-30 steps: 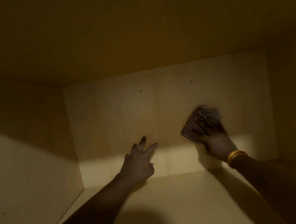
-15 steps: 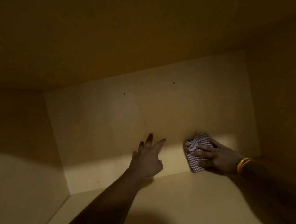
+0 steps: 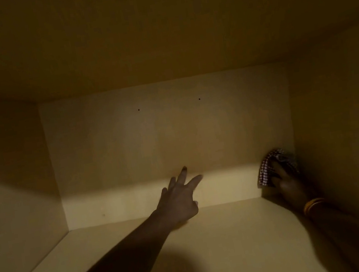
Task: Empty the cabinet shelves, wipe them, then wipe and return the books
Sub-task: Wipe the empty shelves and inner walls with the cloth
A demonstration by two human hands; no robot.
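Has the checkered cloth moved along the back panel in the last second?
Yes. The right hand has slid the checkered cloth rightward along the back panel, from right of its right dot into the right corner.

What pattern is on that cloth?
The small crumpled cloth has a dark-and-white check, seen in the head view.

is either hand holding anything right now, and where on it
The right hand presses a bunched checked cloth against the back panel's lower right corner, fingers over its middle. The left hand holds nothing.
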